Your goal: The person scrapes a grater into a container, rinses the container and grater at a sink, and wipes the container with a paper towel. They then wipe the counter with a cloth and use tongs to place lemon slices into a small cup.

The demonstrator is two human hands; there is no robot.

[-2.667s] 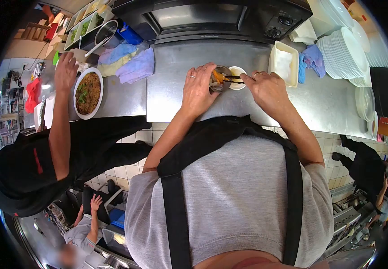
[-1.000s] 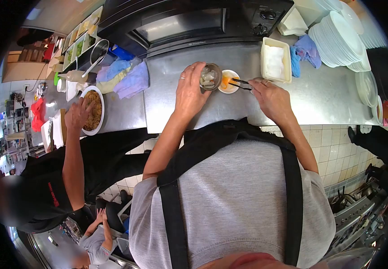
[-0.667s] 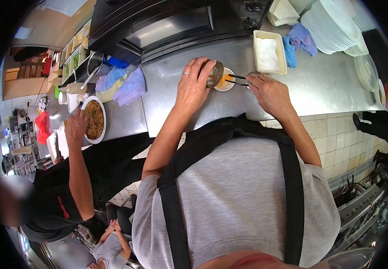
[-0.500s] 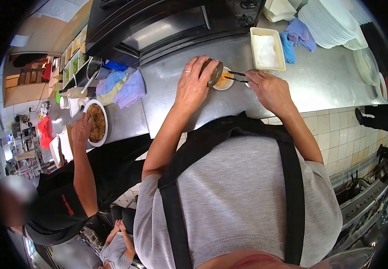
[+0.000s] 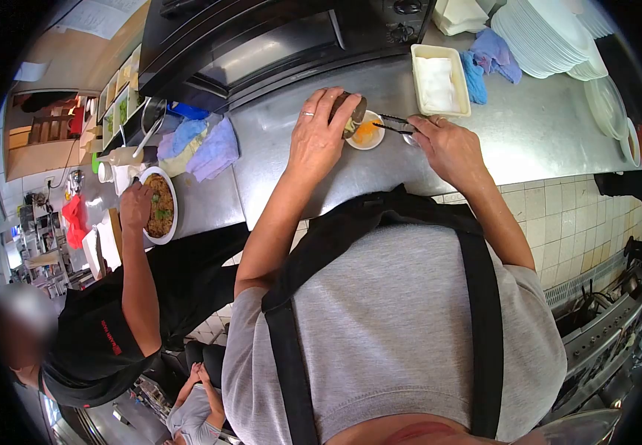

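Note:
My left hand [image 5: 316, 133] grips a dark round container [image 5: 353, 119], tilted beside the left rim of a small white bowl [image 5: 366, 145]. Something pale green shows at the container's mouth. Orange food [image 5: 367, 133] lies in the bowl. From the right, my right hand [image 5: 443, 142] is closed on black tongs [image 5: 393, 124], their two tips apart at the bowl's right side. What lies under the left fingers is hidden.
A black oven [image 5: 276, 59] stands behind the steel counter [image 5: 276, 148]. A cream tub [image 5: 440, 78], cloths [image 5: 497, 55] and stacked white plates [image 5: 540, 37] are on the right. On the left, a co-worker's hand [image 5: 135, 208] is at an oval dish [image 5: 175, 200], near more cloths [image 5: 213, 148].
The dark container has tipped further, showing pale green at its mouth. More orange food shows in the bowl. Green bits have appeared on the co-worker's dish.

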